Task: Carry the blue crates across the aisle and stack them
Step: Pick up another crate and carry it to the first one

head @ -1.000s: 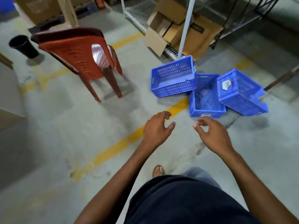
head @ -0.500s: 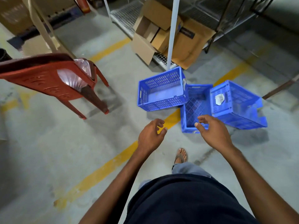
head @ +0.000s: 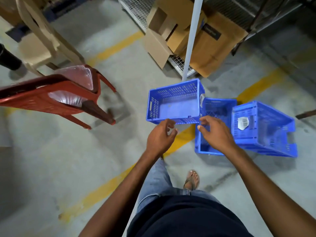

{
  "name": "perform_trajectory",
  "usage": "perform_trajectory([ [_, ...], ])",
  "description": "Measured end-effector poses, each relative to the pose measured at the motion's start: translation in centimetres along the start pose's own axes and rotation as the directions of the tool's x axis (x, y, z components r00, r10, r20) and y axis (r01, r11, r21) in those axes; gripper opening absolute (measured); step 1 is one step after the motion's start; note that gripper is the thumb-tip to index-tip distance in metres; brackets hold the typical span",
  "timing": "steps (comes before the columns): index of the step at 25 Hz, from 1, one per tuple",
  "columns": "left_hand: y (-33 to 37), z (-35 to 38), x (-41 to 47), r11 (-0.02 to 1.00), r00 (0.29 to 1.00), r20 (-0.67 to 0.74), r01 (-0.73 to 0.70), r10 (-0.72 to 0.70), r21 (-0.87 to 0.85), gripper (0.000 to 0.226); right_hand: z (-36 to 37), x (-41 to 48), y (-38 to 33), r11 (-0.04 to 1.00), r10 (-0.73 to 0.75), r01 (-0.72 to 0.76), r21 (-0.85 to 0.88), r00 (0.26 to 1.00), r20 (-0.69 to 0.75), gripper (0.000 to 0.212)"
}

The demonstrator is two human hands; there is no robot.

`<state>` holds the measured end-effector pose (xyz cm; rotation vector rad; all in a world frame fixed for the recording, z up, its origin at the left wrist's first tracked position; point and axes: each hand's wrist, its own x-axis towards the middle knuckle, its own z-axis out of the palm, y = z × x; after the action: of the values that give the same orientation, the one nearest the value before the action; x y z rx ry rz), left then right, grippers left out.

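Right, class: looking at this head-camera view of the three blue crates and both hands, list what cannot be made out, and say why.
1. Middle crate: its floor is partly hidden by the right hand.
2. White label on the right crate: print too small to read.
3. Left hand and the left crate: contact with the near rim cannot be told.
4. Red chair: cut off by the left edge.
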<state>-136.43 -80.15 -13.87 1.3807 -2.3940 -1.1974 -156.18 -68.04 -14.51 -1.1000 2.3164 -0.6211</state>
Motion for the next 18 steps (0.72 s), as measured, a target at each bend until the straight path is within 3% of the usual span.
perform_trajectory([
  [9, -12.7, -0.6, 20.9, 0.998, 0.995, 0.076, 0.058, -0.060, 0.034, 0.024, 7.6, 16.7, 1.4, 0.972, 0.207, -0.204, -0.118, 0.978, 0.022, 0.036],
  [13, -19.9, 2.7, 31.5, 0.965, 0.962, 0.113, 0.255, -0.247, -0.060, 0.018, 13.1, 24.7, 4.5, 0.950, 0.292, -0.287, -0.122, 0.956, 0.027, 0.046],
  [15, -24.2, 5.4, 36.4, 0.852, 0.887, 0.110, 0.461, -0.448, -0.247, 0.015, 16.2, 29.7, 7.1, 0.923, 0.377, -0.377, -0.080, 0.926, -0.013, 0.049],
  [18, -30.8, 10.1, 43.0, 0.506, 0.677, 0.215, 0.691, -0.704, -0.516, 0.025, 20.7, 36.3, 12.0, 0.899, 0.423, -0.428, -0.094, 0.904, -0.070, 0.054],
])
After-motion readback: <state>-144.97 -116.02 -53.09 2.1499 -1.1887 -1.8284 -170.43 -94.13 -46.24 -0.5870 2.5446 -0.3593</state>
